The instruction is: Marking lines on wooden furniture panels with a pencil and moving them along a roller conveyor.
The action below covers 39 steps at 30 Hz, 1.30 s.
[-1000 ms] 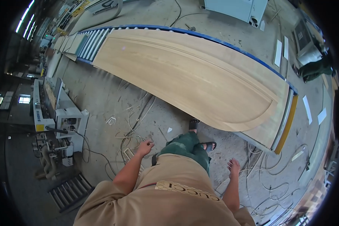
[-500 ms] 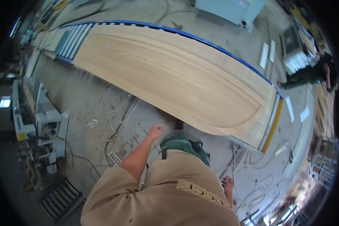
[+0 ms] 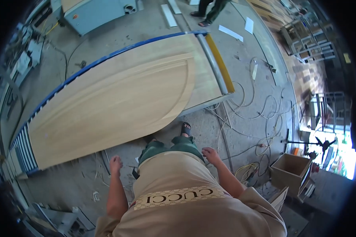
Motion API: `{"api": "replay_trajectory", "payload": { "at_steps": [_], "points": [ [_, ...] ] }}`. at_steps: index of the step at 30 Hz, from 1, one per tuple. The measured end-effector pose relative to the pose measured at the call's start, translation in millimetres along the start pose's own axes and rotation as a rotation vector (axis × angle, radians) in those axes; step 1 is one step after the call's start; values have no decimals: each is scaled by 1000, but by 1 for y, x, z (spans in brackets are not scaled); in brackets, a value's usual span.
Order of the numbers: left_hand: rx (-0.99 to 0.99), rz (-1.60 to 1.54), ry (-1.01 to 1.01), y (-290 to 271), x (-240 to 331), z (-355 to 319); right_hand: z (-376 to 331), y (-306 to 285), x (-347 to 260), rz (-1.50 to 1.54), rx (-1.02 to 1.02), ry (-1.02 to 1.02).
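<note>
Arched wooden panel [image 3: 114, 106] on roller conveyor [image 3: 26, 152]

Head view. Panel: left and centre of frame, flat over a paler board [image 3: 205, 75], presumably so rollers carry the weight. Left hand [image 3: 115, 164]: below panel's near edge, apparently apart. Right hand [image 3: 211, 154]: centre right, beside the trousers [image 3: 188, 145]. Both: fingers curled, nothing visibly held, seemingly hanging idle; how tightly closed, cannot tell.
</note>
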State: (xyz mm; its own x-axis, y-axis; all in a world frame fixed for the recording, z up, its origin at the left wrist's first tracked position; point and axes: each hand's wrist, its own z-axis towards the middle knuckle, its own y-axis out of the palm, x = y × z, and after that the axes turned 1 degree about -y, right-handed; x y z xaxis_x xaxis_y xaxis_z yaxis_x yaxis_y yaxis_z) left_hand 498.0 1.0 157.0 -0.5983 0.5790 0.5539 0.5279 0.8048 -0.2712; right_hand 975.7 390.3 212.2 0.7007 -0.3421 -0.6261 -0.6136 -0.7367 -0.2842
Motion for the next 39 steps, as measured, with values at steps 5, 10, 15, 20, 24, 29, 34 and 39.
{"api": "replay_trajectory", "payload": {
  "at_steps": [5,10,15,20,24,29,34,39],
  "points": [
    [113,325,27,43,-13,-29,33,-44,19,-115,174,-85],
    [-115,408,406,96,10,-64,112,-79,67,-130,166,216],
    [-258,904,544,120,57,-99,124,-3,94,-158,68,494],
    [-417,879,76,160,110,-102,189,52,291,462,-242,405],
    [-404,889,79,204,106,-73,184,77,247,278,126,803],
    [-594,1166,152,284,35,35,145,86,286,308,217,718],
    [-633,1165,-50,341,-42,82,116,93,287,185,84,752],
    [-404,733,-695,313,-115,145,122,103,287,291,259,566]
  ]
}}
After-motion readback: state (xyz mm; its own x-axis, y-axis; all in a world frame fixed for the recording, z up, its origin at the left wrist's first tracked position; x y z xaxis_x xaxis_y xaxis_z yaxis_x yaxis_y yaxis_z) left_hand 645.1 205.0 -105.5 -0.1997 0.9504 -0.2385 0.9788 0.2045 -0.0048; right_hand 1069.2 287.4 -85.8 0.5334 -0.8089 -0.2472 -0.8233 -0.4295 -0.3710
